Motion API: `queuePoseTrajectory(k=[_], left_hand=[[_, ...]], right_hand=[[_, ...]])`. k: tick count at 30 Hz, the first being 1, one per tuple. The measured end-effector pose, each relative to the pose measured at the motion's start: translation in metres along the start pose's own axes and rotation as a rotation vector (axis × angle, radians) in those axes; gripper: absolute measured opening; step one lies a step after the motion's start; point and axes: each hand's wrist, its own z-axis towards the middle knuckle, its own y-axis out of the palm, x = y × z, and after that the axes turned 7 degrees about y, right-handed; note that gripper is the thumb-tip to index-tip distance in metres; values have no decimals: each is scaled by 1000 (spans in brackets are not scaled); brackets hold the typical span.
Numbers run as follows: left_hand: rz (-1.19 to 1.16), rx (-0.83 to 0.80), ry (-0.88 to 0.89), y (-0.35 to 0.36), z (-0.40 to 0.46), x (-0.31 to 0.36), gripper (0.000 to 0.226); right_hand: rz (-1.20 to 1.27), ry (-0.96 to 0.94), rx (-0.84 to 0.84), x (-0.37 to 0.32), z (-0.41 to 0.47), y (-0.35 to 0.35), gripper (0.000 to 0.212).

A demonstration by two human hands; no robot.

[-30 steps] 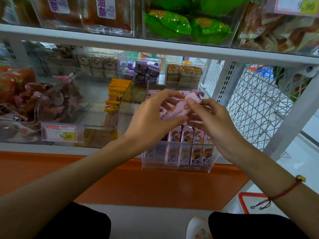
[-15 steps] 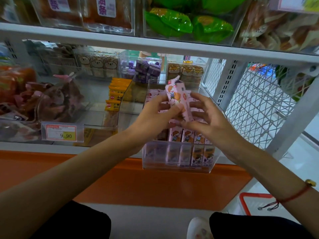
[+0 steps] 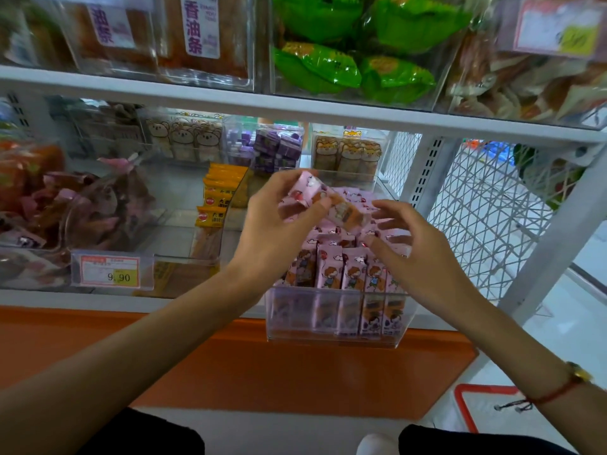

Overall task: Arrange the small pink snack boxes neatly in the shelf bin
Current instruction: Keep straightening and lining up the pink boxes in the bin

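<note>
A clear shelf bin (image 3: 335, 339) holds several small pink snack boxes. A front row (image 3: 341, 274) stands upright; more lie loose behind it (image 3: 358, 198). My left hand (image 3: 279, 231) grips two or three pink boxes (image 3: 308, 192) lifted above the bin, tilted with one end pointing right. My right hand (image 3: 417, 254) hovers over the right side of the bin with fingers spread and relaxed, holding nothing; its fingertips are close to the loose boxes.
Left of the bin stands a clear bin with orange packets (image 3: 216, 201) and a 9.90 price tag (image 3: 111, 272). Purple boxes (image 3: 276, 149) and bear-print packs (image 3: 348, 156) sit behind. An upper shelf edge (image 3: 295, 106) runs overhead. White wire mesh (image 3: 486, 205) closes the right side.
My left hand has taken over the lifted pink boxes and turned them from upright to tilted. My right hand has let go and dropped toward the right side of the bin.
</note>
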Motion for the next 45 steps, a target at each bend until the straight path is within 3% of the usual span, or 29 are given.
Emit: queuePoseTrajectory(k=[3,6,8,17,20,22,28,35,41,45], left_hand=[[61,118,56,-4,3,-5,32],[115,82,77,-4,7,-12,33],[175,0,90,-2,9,-16,33],[675,-443,180,4,47,-18,49],[747,-684,151,12,63,-20,53],[778,-760,112,21,68,-28,55],[873,-811,133,31,71,-53,30],[968,-939,95,30,69,-48,26],[895,-731,194,25,56,-34,33],[1119,-758,286,25,39,-34,36]], right_hand=[[-210,-71,19,5,-5,4,35],[-508,-158,-100,9,-10,13,38],[-612,-181,-148,11,-12,13,41],[-559,-162,-154,11,-14,2,33],[-564,-163,-168,10,-14,1,32],[-557,-165,-158,9,-14,1,32],[-591,-183,-151,11,-14,2,34],[-592,-189,-162,10,-14,2,37],[-666,-214,-78,6,-14,-10,34],[-800,-239,-89,7,-16,-12,36]])
